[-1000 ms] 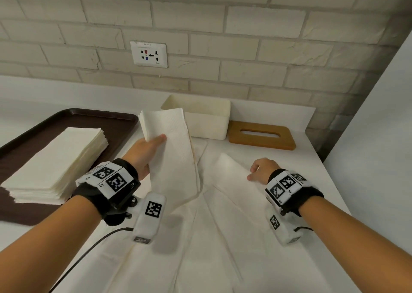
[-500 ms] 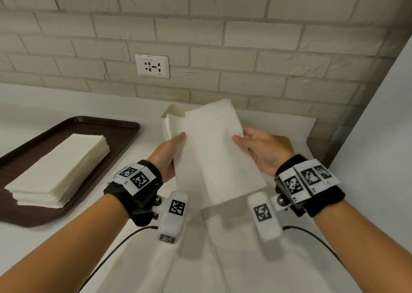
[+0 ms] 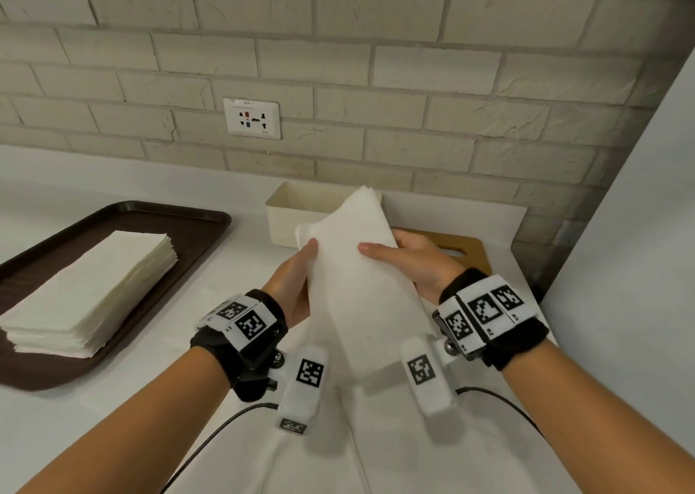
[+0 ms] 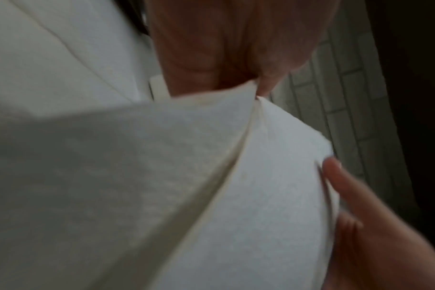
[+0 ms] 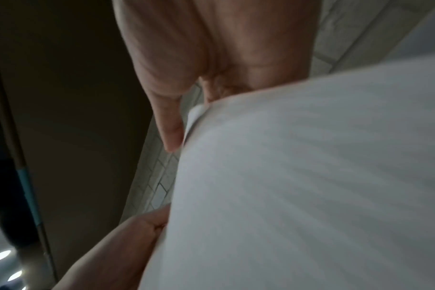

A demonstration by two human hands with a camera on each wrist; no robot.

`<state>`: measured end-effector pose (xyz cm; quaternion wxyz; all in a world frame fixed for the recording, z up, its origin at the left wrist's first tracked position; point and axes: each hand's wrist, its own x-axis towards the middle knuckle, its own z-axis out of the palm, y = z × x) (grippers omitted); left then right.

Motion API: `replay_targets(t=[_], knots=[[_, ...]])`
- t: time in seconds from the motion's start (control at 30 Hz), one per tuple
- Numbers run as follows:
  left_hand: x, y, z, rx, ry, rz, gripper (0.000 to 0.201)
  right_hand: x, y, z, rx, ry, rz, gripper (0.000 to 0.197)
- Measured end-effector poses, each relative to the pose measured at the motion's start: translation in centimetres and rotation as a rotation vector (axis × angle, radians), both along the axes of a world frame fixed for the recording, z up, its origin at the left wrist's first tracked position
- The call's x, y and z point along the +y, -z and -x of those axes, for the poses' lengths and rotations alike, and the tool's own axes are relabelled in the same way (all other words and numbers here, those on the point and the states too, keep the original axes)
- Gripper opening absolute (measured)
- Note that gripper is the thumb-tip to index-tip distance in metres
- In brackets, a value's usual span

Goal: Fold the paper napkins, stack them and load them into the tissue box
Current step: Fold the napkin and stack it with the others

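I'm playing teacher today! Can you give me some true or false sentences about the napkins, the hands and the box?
1. Both hands hold one napkin. True: left hand and right hand grip it.
2. The tissue box has its lid on. False: it is open; the wooden lid lies beside it.
3. A napkin stack sits on the brown tray. True.
4. The held napkin lies flat on the table. False: it is lifted up.

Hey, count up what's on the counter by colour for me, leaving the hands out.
White: 3, the held napkin, the napkin stack, the tissue box
Brown: 2, the tray, the wooden lid
Total: 5
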<state>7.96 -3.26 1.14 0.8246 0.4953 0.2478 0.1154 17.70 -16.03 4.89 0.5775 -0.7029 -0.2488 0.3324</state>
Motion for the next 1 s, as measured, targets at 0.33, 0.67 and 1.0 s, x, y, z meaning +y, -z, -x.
replay_targets(t=[0.33, 0.67, 1.0], knots=[[1.3, 0.0, -0.6, -0.033, 0.118, 0.002, 0.035, 1.4, -1.0, -0.1, 0.123, -0.075, -0.124, 0.025], [3.4, 0.1, -1.4, -0.036, 0.288, 0.103, 0.069, 3.3, 1.5, -0.7, 0.019, 0.144, 0.045, 0.035], [4.9, 0.2, -2.5, 0.025, 0.303, -0.354, 0.036, 5.4, 1.2, -1.5, -0.396, 0.285, 0.135, 0.066]])
